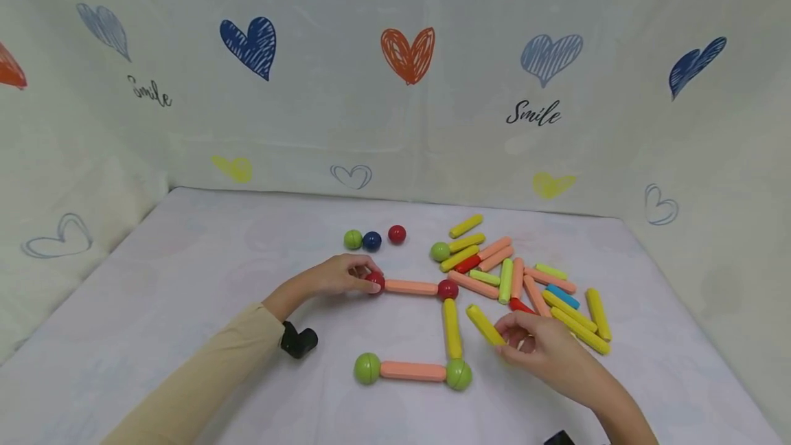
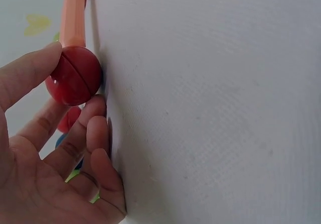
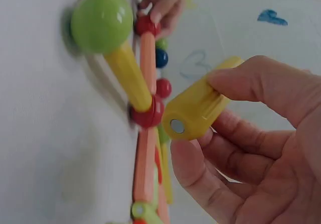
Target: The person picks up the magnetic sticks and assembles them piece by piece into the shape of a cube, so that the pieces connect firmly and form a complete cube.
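My left hand [image 1: 341, 275] pinches a red ball [image 2: 75, 76] at the left end of an orange rod [image 1: 410, 287]. That rod's other end meets a second red ball [image 1: 448, 289]. From there a yellow rod [image 1: 452, 328] runs toward me to a green ball [image 1: 459, 374], joined by another orange rod [image 1: 413, 371] to a green ball [image 1: 367, 368] on the left. In my right hand [image 1: 544, 352] a loose yellow rod [image 1: 485, 325] is held between thumb and fingers, just right of the joined yellow one. A silver metal disc shows in its end in the right wrist view.
Behind the joined pieces lie a green ball [image 1: 353, 239], a blue ball [image 1: 372, 241] and a red ball [image 1: 397, 234]. Several loose rods [image 1: 505, 280] spread across the table's right side, with a green ball [image 1: 440, 251] beside them. A patterned cloth [image 1: 346, 115] hangs behind.
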Tool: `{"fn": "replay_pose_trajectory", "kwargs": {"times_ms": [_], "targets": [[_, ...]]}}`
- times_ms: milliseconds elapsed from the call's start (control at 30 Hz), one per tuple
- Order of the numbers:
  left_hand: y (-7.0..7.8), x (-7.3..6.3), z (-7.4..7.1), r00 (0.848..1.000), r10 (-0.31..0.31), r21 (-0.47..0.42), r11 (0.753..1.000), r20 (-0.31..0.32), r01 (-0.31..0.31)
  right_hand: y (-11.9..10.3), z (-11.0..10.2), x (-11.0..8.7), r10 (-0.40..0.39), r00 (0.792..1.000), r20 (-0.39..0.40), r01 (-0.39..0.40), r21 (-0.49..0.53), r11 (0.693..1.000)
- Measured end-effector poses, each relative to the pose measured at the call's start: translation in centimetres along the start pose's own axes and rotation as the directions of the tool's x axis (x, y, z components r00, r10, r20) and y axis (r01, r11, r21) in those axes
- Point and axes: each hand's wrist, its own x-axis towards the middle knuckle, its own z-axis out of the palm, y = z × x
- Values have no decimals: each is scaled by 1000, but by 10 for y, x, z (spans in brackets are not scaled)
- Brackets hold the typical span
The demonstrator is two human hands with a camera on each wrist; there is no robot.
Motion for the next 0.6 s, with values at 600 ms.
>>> {"fn": "replay_pose_trajectory", "kwargs": {"times_ms": [600], "targets": [[-2,3,-2,999,-27,-38,999,31,29,-78,90,58,-27,998,57,-1,446,895]]}}
